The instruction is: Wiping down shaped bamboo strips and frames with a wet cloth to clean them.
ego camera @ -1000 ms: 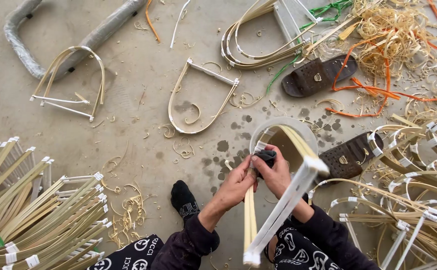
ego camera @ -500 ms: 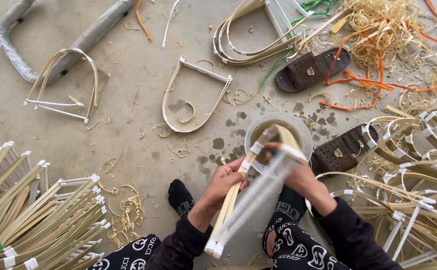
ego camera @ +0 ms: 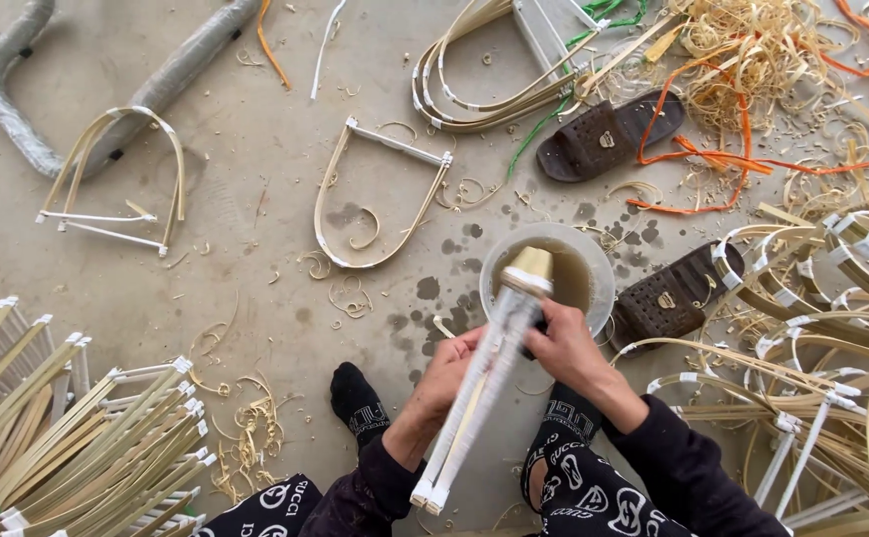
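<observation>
You hold a bundle of bamboo strips (ego camera: 484, 383) at lower centre of the frame; it runs slantwise from its taped white ends near your lap up to its tip, which sits over the rim of a white bowl (ego camera: 599, 268) of brownish liquid; your left hand (ego camera: 444, 378) is closed around the bundle from the left side, fingers (ego camera: 466, 343) wrapped across its middle; your right hand (ego camera: 566, 346) grips it from the right, just above the left, and its fingers also press a small dark object against the strips, though you cannot tell what that is; the two hands lie nearly touching, with the bundle passing between them. A black sock (ego camera: 357, 403) shows on the floor just left of your left wrist; a brown sandal (ego camera: 673, 296) lies right beside the bowl; a U-shaped bamboo frame (ego camera: 380, 194) rests on the floor in the upper middle of the frame; stacks of cut strips (ego camera: 67, 438) fill the lower left.
</observation>
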